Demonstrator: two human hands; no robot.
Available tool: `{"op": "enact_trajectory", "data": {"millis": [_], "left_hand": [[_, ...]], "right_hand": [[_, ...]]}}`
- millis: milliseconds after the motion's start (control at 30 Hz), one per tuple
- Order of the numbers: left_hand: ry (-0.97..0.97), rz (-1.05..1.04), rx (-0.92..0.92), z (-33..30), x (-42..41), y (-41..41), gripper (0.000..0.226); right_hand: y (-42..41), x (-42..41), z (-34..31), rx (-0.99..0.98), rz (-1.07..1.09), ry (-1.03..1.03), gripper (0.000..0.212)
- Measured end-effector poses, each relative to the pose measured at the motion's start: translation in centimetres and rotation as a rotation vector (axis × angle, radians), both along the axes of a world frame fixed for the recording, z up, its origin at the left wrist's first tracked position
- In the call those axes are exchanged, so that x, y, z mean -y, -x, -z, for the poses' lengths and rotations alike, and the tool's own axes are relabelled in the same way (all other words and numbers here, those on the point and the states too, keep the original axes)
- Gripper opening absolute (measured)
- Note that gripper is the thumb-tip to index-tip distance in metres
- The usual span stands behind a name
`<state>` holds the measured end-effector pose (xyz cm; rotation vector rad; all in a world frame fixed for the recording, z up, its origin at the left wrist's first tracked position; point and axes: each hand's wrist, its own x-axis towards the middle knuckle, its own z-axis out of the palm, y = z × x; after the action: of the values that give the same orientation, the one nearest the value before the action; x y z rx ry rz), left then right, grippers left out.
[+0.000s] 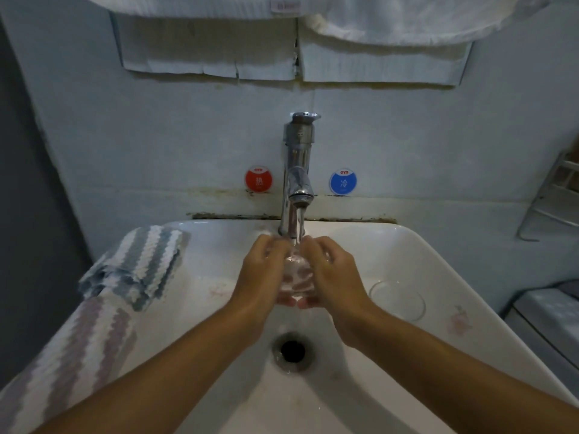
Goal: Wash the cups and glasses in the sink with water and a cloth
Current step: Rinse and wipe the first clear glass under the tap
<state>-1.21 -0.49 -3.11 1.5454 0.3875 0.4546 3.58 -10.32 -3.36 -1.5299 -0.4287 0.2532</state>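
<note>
A clear glass (297,275) is under the running tap (299,180), over the white sink (416,255). My left hand (261,270) grips its left side and my right hand (333,272) grips its right side, fingers curled round it. Water streams into the glass. A second clear glass (398,299) lies on the sink's right slope. A blue-and-white striped cloth (141,264) is bunched on the sink's left rim, and a pink-striped cloth (69,355) lies in front of it.
The drain (293,350) is open below my hands. Red (258,180) and blue (343,182) round stickers flank the tap on the wall. A metal rack (551,198) stands at the right. White towels (376,17) hang overhead.
</note>
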Motion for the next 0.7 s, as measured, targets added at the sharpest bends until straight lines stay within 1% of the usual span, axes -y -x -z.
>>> {"op": "enact_trajectory", "data": {"millis": [67, 167, 267, 333, 400, 500, 567, 600, 633, 700], "left_hand": [[-0.064, 0.059, 0.057, 0.2, 0.5, -0.1, 0.024], [-0.047, 0.087, 0.048, 0.5, 0.9, -0.2, 0.024], [0.021, 0.015, 0.018, 0.3, 0.5, -0.1, 0.024], [0.090, -0.024, 0.012, 0.0, 0.0, -0.1, 0.028], [0.104, -0.031, -0.009, -0.2, -0.3, 0.0, 0.033], [0.122, -0.022, -0.017, -0.2, -0.3, 0.2, 0.036], [0.085, -0.013, 0.009, -0.3, 0.1, 0.2, 0.029], [0.062, 0.007, 0.041, -0.2, 0.4, 0.1, 0.023], [0.033, 0.034, 0.070, -0.1, 0.6, 0.0, 0.021], [-0.049, 0.083, 0.096, 0.0, 1.0, -0.1, 0.028]], "right_hand": [[-0.3, 0.2, -0.2, -0.051, 0.032, 0.009, 0.031], [-0.8, 0.5, 0.0, -0.001, 0.039, 0.083, 0.036], [-0.6, 0.5, 0.2, 0.077, -0.009, 0.058, 0.030], [-0.4, 0.3, 0.5, 0.179, -0.081, 0.045, 0.029], [-0.1, 0.1, 0.7, 0.256, -0.130, 0.044, 0.030], [-0.2, -0.2, 0.8, 0.291, -0.092, 0.071, 0.027], [-0.4, -0.3, 0.7, 0.218, -0.038, 0.048, 0.019], [-0.5, -0.2, 0.6, 0.142, -0.012, 0.026, 0.019], [-0.5, -0.2, 0.5, 0.055, 0.012, 0.011, 0.023], [-0.8, 0.1, 0.4, -0.087, 0.034, 0.004, 0.032]]}}
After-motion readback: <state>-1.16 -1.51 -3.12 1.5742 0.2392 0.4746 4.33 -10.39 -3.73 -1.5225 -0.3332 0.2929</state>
